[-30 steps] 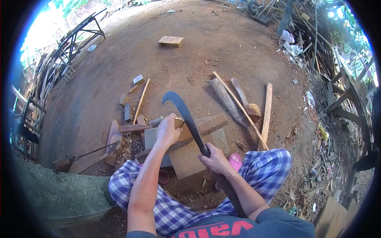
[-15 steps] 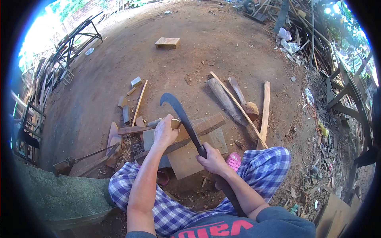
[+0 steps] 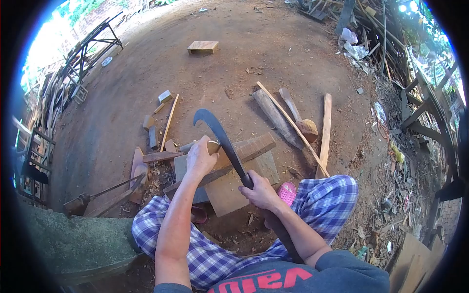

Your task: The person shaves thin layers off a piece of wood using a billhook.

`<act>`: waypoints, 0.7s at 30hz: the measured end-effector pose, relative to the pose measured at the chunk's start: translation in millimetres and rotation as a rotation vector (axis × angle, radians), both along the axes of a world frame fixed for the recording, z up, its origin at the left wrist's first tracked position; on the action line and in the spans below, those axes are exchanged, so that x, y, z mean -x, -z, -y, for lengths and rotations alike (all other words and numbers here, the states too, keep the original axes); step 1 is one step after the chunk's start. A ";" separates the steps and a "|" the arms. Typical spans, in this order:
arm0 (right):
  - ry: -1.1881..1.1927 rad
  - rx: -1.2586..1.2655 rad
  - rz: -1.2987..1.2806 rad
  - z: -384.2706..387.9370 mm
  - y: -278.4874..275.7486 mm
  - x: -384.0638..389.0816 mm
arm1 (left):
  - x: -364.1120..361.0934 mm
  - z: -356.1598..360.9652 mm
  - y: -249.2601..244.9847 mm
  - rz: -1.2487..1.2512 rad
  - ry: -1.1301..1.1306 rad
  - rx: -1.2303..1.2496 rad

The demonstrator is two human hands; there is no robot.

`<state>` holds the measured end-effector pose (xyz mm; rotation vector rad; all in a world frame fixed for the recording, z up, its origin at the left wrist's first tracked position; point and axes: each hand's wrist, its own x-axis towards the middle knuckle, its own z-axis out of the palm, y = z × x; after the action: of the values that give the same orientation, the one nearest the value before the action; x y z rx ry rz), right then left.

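A long dark knife (image 3: 222, 136) with a hooked tip slants up and left from my right hand (image 3: 261, 190), whose fingers are wrapped round its handle. My left hand (image 3: 201, 157) grips a small wooden piece (image 3: 213, 147) just left of the blade. Below both hands, a thick wooden beam (image 3: 256, 147) lies across flat boards (image 3: 227, 193) on the ground. Whether the blade touches the small piece cannot be made out.
A mallet (image 3: 307, 128), a post (image 3: 278, 119) and long strips (image 3: 326, 132) lie ahead to the right. Small blocks (image 3: 153, 137) and a frame saw (image 3: 112, 189) are at the left. Farther off lies a wooden block (image 3: 203, 47). Scrap wood lines both sides.
The view has shifted slightly, so most things sit a little higher in it. Both hands keep their grips, with little movement of the knife against the small piece.
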<state>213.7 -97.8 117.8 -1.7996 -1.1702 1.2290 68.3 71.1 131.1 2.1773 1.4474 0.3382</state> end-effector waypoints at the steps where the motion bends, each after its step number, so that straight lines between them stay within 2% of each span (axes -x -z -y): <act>1: 0.000 0.015 -0.022 0.2 -0.7 0.1 | -0.1 -0.1 1.2 0.020 -0.006 -0.036; 21: -0.001 0.008 -0.019 0.8 -1.3 0.2 | -0.3 2.2 -1.6 0.001 -0.005 -0.018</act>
<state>213.6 -98.6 119.2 -1.7894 -1.1571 1.2498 68.6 68.8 132.7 2.1876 1.4548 0.3546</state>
